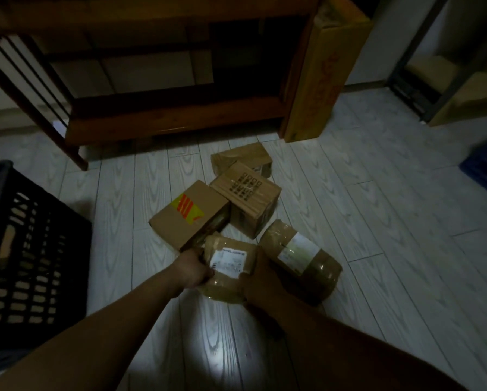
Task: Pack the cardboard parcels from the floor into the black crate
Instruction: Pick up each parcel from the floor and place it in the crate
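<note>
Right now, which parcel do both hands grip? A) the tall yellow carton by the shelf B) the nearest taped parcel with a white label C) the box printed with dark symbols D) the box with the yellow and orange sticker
B: the left hand and right hand clasp opposite sides of the nearest taped parcel, which has a white label; the sticker box lies untouched just behind it.

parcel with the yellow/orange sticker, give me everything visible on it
The stickered parcel is a plain brown cardboard box, closed, with a yellow label striped in orange-red on its top face near one corner. It sits on the pale wood-pattern floor, turned diagonally to the planks, left of the printed-grid box, which looks to abut it. Its near end meets the taped parcel that both hands grip; the left hand is right beside that end. The black crate stands apart, to the left.
</note>
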`<state>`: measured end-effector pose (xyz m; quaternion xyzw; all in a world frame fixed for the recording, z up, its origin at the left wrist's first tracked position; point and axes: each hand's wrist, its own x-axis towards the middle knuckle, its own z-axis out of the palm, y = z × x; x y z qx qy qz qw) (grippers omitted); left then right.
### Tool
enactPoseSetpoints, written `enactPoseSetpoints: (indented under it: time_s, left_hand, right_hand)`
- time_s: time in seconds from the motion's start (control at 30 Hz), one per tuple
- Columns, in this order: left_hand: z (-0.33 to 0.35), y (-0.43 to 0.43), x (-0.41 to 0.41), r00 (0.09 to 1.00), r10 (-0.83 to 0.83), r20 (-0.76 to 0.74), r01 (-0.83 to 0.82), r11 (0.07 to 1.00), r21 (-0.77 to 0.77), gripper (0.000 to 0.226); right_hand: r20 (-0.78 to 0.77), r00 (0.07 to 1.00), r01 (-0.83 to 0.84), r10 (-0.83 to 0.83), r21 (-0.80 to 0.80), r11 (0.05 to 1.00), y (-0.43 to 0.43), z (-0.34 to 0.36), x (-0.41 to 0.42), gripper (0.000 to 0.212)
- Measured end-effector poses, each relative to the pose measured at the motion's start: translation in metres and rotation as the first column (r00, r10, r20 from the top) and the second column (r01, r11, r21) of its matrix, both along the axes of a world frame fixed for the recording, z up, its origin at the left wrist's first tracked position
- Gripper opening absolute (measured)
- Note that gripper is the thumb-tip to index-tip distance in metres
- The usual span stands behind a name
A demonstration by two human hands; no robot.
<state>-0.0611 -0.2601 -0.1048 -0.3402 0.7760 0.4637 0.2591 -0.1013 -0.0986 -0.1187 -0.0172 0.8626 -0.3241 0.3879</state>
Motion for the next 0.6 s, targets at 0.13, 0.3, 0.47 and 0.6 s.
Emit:
enactPoseSetpoints:
  time_s: [0.13,0.3,0.47,0.6]
  left_hand:
    - [0.067,0.008,0.003,0.977,0.151,-0.149,-0.133,0.983,0.125,0.051]
    - [0.208,0.003,0.015,0.919,0.269,-0.289,-0.219,0.956,0.193,0.058]
    - [0.371,-0.016,0.03,0.87,0.34,-0.356,-0.268,0.934,0.236,0.063]
    - [0.493,-0.036,0.045,0.844,0.325,-0.427,-0.264,0.944,0.196,0.069]
  right_hand:
    - [-0.079,0.994,0.072,-0.081,-0.112,0.991,0.004,0.068,-0.006,0.06]
    - [-0.143,0.988,0.026,-0.059,-0.223,0.974,-0.006,0.213,-0.015,0.072]
    - [-0.17,0.983,0.024,-0.068,-0.25,0.968,-0.028,0.378,-0.013,0.068]
    - [-0.228,0.972,-0.021,-0.049,-0.295,0.955,-0.044,0.505,-0.001,0.059]
